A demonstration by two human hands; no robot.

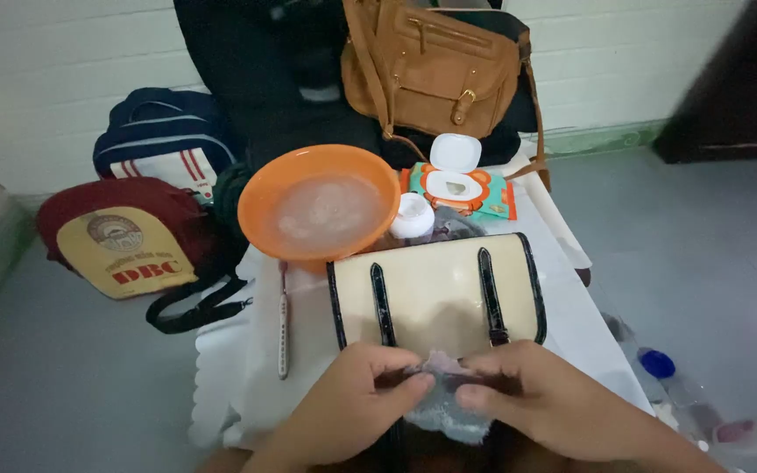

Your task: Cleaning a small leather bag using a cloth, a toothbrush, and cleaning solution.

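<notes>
A cream handbag [435, 293] with two black straps lies flat on the white-covered table [313, 350] in front of me. At its near edge, my left hand [357, 403] and my right hand [541, 398] both pinch a small greyish wipe [449, 407], with fingertips almost touching. The wipe hangs down below my fingers over the bag's dark near edge.
An orange bowl [319, 208] of cloudy liquid stands behind the handbag. Beside it are a white round lid [413, 215] and an open wipes pack [459, 186]. A thin brush [283, 320] lies at left. A tan bag [431, 70] and backpacks [124, 236] sit behind.
</notes>
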